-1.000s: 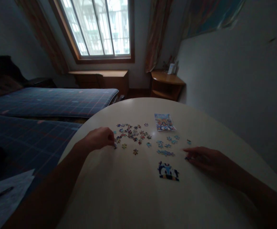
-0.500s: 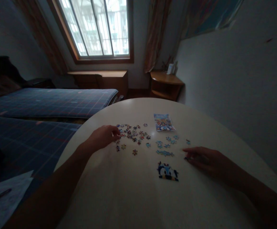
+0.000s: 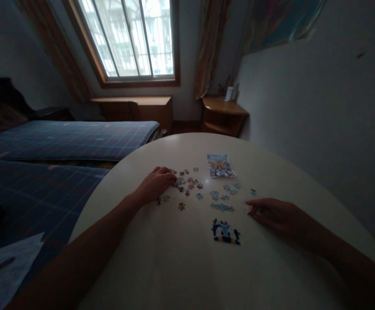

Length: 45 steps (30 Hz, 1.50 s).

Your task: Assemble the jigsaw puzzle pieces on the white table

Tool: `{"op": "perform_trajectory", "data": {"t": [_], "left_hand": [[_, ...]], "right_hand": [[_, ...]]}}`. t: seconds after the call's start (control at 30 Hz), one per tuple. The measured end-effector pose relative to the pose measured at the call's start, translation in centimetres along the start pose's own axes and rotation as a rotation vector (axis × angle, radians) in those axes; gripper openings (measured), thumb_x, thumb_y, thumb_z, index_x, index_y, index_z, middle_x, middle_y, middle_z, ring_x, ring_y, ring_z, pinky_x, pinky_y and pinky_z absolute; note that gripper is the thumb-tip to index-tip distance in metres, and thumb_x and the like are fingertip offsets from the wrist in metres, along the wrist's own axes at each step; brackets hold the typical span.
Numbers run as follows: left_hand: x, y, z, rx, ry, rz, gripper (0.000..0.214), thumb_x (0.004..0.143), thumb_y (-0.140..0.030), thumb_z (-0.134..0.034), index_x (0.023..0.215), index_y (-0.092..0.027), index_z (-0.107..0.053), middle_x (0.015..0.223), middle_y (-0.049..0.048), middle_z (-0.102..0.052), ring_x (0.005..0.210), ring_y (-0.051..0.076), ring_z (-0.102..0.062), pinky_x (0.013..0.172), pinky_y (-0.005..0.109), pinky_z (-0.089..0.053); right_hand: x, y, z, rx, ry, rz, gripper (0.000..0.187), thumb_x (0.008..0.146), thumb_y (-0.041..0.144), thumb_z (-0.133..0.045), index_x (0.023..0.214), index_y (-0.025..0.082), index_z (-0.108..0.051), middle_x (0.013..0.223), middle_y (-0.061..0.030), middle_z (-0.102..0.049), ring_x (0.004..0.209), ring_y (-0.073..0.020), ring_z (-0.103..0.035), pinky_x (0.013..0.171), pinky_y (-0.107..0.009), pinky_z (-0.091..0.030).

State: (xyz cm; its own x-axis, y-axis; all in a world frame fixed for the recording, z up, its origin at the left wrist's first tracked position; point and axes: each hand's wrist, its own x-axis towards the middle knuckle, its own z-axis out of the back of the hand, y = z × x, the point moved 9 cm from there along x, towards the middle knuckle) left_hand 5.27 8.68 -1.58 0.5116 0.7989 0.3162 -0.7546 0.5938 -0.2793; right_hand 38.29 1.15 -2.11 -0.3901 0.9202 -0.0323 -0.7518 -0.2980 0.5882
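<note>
Over the left part of a heap of loose puzzle pieces (image 3: pixel 191 182) lies my left hand (image 3: pixel 156 184), palm down, its fingers stretched onto the pieces; its fingertips partly cover them. My right hand (image 3: pixel 273 214) rests at the right with a small dark puzzle piece (image 3: pixel 250 214) between thumb and fingers, index finger extended. Between the hands is a joined block of pieces (image 3: pixel 226 232) with a blue and white cartoon face. A joined strip of light blue pieces (image 3: pixel 221 207) lies above it, with several loose light blue pieces (image 3: pixel 225 197) beyond.
A printed picture packet (image 3: pixel 221 166) lies on the round pale table (image 3: pixel 174 267) behind the pieces. A single piece (image 3: pixel 253 191) sits beyond my right hand. To the left are a bed (image 3: pixel 67 137) and a paper with a pen (image 3: pixel 9 260); a wall (image 3: pixel 303 112) stands at the right.
My left hand has moved right and further over the heap, its pinch on a piece loosened into stretched fingers. My right hand has stayed nearly still with its piece.
</note>
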Motion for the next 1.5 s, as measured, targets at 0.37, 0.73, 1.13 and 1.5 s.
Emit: {"op": "perform_trajectory", "data": {"t": [0.37,0.73,1.13,1.5], "left_hand": [[0.2,1.6,1.8,-0.05,-0.142,0.119,0.02,0.095,-0.024,-0.052,0.097,-0.02,-0.072,0.1,0.006,-0.072,0.087,0.017,-0.068,0.082,0.028,-0.053],[-0.6,3.4,3.6,0.156,-0.157,0.327,0.015,0.09,-0.021,-0.058,0.092,-0.022,-0.073,0.097,0.0054,-0.073,0.088,0.022,-0.068,0.079,0.032,-0.052],[-1.0,2.2,2.8,0.173,-0.024,0.315,0.015,0.088,-0.033,-0.061,0.085,-0.026,-0.075,0.099,0.0025,-0.072,0.091,0.021,-0.066,0.076,0.028,-0.05],[-1.0,2.3,2.3,0.113,-0.053,0.328,0.022,0.091,-0.031,-0.055,0.091,-0.022,-0.075,0.101,0.0077,-0.071,0.094,0.024,-0.065,0.083,0.034,-0.051]], "right_hand": [[0.1,0.6,0.3,0.012,-0.005,0.018,0.043,0.086,0.048,-0.056,0.118,0.021,-0.069,0.097,-0.0117,-0.073,0.085,-0.0237,-0.069,0.075,-0.037,-0.056],[0.1,-0.1,-0.1,-0.005,0.014,-0.008,0.043,0.087,0.046,-0.055,0.121,0.021,-0.067,0.102,-0.0119,-0.073,0.088,-0.0238,-0.069,0.079,-0.038,-0.055],[0.0,0.4,0.2,0.007,0.007,-0.02,0.045,0.086,0.049,-0.055,0.119,0.021,-0.068,0.101,-0.0119,-0.073,0.086,-0.0237,-0.07,0.077,-0.037,-0.056],[0.0,0.3,0.1,-0.001,0.009,-0.011,0.042,0.087,0.047,-0.056,0.12,0.022,-0.068,0.1,-0.0113,-0.074,0.085,-0.0239,-0.07,0.076,-0.038,-0.057]]}}
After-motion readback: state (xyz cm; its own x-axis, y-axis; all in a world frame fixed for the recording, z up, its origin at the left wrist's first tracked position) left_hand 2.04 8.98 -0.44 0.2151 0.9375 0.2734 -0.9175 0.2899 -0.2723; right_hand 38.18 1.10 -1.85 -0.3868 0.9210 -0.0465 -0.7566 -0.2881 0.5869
